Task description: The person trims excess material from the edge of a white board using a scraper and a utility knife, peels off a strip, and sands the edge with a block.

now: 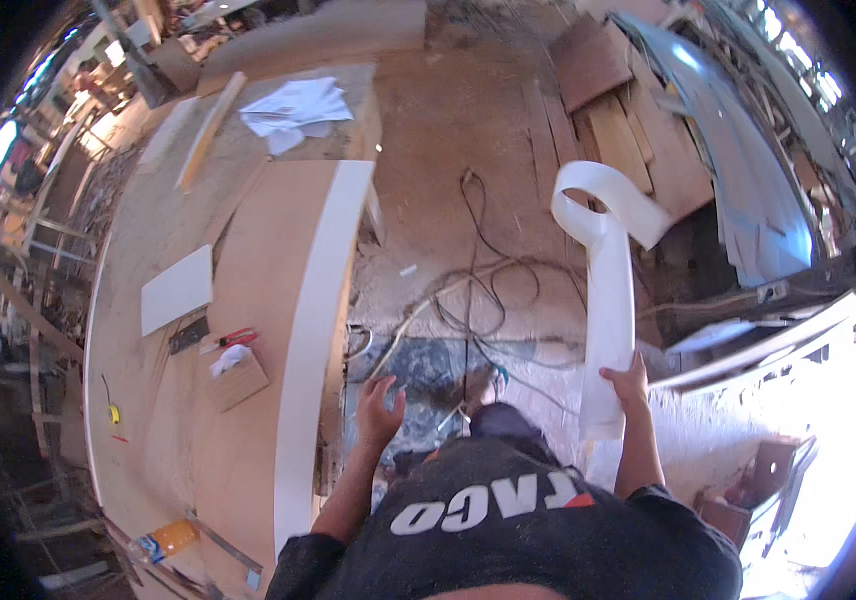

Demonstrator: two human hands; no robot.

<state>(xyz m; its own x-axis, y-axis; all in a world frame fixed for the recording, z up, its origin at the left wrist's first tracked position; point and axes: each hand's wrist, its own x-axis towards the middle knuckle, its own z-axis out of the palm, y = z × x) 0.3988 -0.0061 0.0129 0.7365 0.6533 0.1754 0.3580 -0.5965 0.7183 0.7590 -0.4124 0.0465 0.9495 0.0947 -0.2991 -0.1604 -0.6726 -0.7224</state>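
My right hand [624,385] grips a long white strip [608,300] whose upper end curls into a loose loop at the right of my view. My left hand [380,405] is open, its fingers slightly bent, beside the long edge of a workbench board [226,240]. Along that edge lies a narrow white band [313,300]. On the board are a small white panel [176,288], a red-handled cutting tool [231,340] and a tan block [238,388] with a crumpled white piece on it.
White papers [293,110], a yellow tape measure [113,414] and an orange-filled bottle [166,540] lie on the left bench [133,250]. Tangled cables [478,310] cross the floor. Leaning boards and sheets [708,150] stand at the right. A brown wooden piece [773,475] sits low at the right.
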